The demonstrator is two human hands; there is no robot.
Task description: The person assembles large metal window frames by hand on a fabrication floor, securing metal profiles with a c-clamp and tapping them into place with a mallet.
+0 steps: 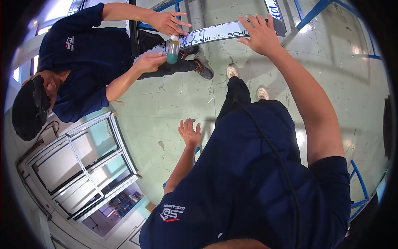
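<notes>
My right hand lies with fingers spread on the near edge of a long frame profile, which is wrapped in white printed film with blue handwritten marks. My left hand hangs in the air over the floor, fingers loosely apart, holding nothing. Across the profile's left part, a co-worker's hand is at a small bottle-like object with a white top and green lower part. The co-worker's other hand reaches over the profile just above it.
The co-worker in a dark shirt and cap stands at my left. Blue metal stands support the work area, with another blue frame at right. A large window frame leans at lower left. The floor is pale green.
</notes>
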